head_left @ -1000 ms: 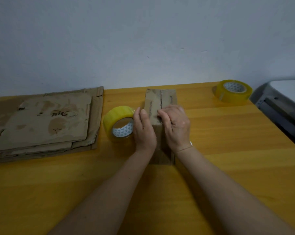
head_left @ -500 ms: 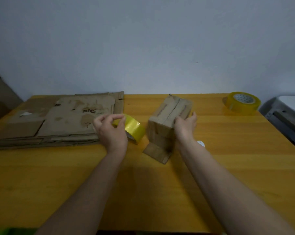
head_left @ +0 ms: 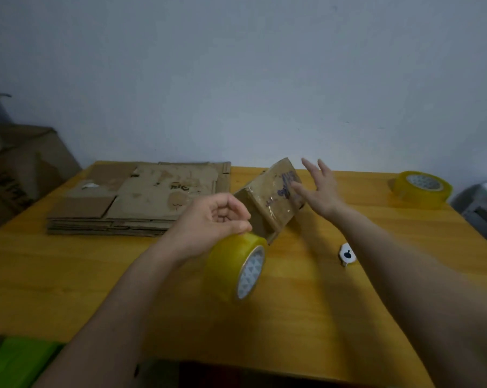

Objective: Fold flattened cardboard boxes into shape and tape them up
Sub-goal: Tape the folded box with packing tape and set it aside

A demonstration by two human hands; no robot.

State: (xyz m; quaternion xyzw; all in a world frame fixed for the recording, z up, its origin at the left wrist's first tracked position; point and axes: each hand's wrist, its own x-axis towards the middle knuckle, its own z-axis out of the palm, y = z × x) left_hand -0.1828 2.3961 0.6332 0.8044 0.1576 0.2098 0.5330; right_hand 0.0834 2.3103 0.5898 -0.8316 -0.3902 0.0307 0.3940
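1. My left hand [head_left: 211,219] is above the middle of the table [head_left: 69,275], fingers curled and pinching at the top of the yellow tape roll [head_left: 236,268], which stands on edge below it, nearer the front edge than the box. It looks as if I pinch the loose end of the tape, though that end is too faint to make out.
2. My right hand [head_left: 320,189] has its fingers straight and spread, laid against the upper face of the small cardboard box [head_left: 270,200], holding nothing.
3. The box sits tilted near the middle of the table toward the back edge, one end raised. A glossy strip on its face suggests tape already there.
4. The stack of flattened boxes [head_left: 141,197] lies at the back left corner. A second tape roll [head_left: 420,187] lies flat at the back right corner, and a small white object [head_left: 347,254] rests near my right forearm.
5. I judge I am in the taping step on this box. Next I need my right hand to steady it while my left draws tape across the open seam, kept straight and pressed flat.
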